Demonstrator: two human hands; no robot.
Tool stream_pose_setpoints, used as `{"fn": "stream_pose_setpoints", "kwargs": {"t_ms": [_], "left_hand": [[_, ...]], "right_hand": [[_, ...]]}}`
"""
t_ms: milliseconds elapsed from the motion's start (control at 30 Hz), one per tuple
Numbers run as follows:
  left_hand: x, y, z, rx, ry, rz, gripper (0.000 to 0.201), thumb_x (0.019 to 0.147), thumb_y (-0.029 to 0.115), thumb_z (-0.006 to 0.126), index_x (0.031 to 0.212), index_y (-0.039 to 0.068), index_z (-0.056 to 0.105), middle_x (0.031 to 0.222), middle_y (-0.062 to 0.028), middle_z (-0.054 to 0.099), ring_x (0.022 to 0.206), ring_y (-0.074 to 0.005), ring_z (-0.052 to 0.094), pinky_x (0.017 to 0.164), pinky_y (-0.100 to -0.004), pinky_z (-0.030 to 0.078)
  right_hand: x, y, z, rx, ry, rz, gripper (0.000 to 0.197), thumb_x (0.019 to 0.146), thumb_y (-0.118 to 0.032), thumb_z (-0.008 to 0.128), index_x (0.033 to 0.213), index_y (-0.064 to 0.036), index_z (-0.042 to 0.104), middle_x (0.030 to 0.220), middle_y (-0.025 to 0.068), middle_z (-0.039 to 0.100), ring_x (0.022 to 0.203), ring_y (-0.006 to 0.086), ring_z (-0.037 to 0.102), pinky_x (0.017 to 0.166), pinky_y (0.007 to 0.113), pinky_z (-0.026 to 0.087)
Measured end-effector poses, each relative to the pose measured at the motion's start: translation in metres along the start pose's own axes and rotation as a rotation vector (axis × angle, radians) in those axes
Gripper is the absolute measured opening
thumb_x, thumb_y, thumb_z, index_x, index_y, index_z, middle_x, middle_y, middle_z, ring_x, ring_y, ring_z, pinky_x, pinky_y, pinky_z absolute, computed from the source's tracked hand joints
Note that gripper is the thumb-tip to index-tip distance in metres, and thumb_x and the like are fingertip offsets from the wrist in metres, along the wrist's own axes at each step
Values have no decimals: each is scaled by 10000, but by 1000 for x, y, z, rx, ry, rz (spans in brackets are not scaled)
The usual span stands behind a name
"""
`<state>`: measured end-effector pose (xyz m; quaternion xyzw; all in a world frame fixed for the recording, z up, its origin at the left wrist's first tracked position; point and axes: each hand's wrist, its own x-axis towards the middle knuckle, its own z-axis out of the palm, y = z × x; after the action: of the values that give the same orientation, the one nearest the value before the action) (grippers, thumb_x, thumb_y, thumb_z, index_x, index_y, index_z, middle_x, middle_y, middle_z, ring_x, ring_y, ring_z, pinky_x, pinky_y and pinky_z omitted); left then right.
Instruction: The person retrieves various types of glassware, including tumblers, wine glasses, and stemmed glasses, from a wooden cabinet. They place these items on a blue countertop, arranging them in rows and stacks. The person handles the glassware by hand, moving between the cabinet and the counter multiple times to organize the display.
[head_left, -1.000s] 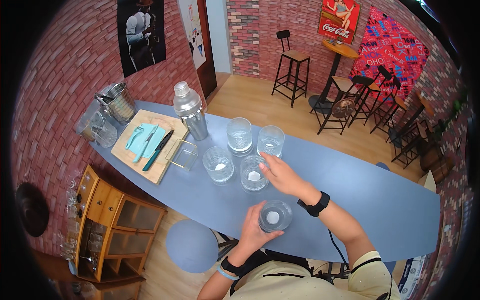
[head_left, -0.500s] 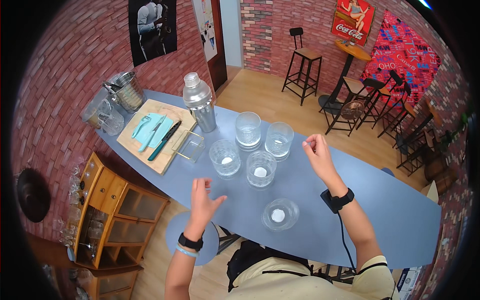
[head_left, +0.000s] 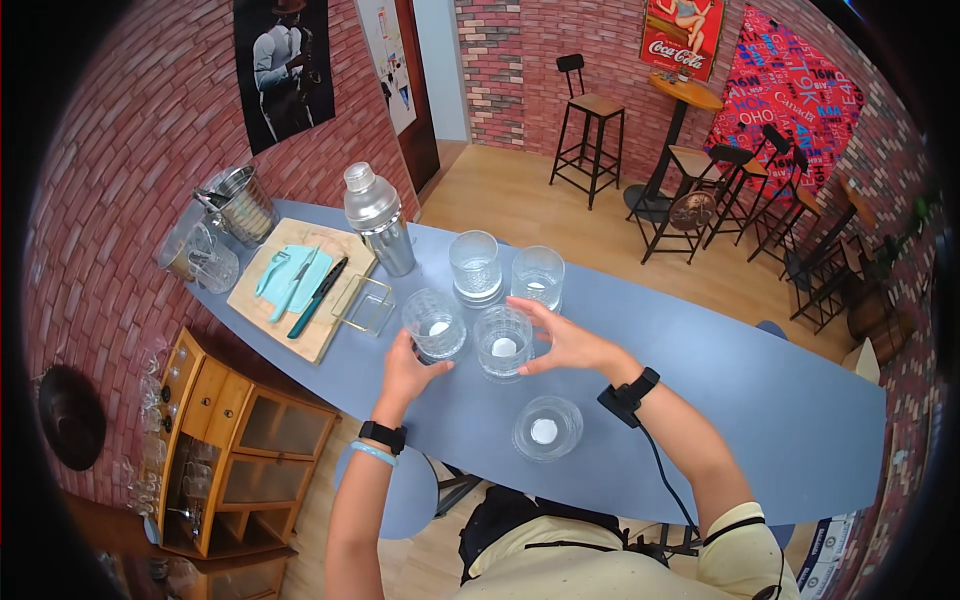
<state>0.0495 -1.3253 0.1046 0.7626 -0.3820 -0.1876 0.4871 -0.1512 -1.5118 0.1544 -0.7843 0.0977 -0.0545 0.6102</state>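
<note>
Several clear textured tumblers stand on the blue-grey counter. My left hand curves around the front left tumbler, fingers along its left side and thumb at its near side. Around the front right tumbler my right hand makes a wide C, fingertips by the far rim and thumb low on the near side. Both of these still rest on the counter. Behind them are a back left tumbler and a back right tumbler. Closest to me sits a separate tumbler.
At left lie a wooden board with a teal knife and a light-blue mat, beside a gold-rimmed glass box. A steel shaker, an ice bucket and a glass mug stand farther back. A black cable hangs from my right wrist.
Both hands have come in from the sides to the two front tumblers, the right one moving left and nearer, the left one going slightly forward. The tumblers stand as before; the view has shifted a little.
</note>
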Motion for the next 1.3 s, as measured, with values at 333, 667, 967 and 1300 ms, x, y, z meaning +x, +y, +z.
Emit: {"fn": "stream_pose_setpoints", "kwargs": {"t_ms": [333, 667, 967, 1300], "left_hand": [[-2, -5, 10, 47, 54, 104, 648, 513, 75, 826, 1050, 14, 469, 987, -123, 583, 913, -240, 581, 776, -327, 473], [-2, -5, 11, 56, 43, 83, 683, 518, 84, 821, 1086, 13, 449, 1005, -143, 573, 940, -263, 571, 798, -344, 460], [-75, 47, -9, -190, -8, -87, 879, 606, 36, 772, 1321, 12, 263, 1298, -185, 377, 1215, -300, 395, 1002, -417, 326], [-154, 79, 90, -105, -45, 129, 913, 626, 110, 780, 1340, 7, 219, 1258, -226, 378, 1164, -349, 407, 963, -398, 361]], "right_hand": [[10, 9, 12, -131, 80, -69, 882, 571, -321, 818, 1290, -127, 344, 1252, 73, 387, 1183, 224, 341, 912, 346, 338], [-2, -4, 12, -195, 80, -18, 892, 569, -356, 802, 1286, -97, 339, 1264, 101, 370, 1158, 242, 371, 892, 330, 364], [-62, -34, -12, -160, 157, 46, 834, 645, -312, 774, 1315, -86, 330, 1344, 128, 294, 1227, 282, 339, 983, 382, 352], [-140, -29, 24, -25, -138, 371, 919, 656, -212, 781, 1369, -59, 220, 1320, 137, 349, 1170, 250, 416, 974, 373, 364]]}}
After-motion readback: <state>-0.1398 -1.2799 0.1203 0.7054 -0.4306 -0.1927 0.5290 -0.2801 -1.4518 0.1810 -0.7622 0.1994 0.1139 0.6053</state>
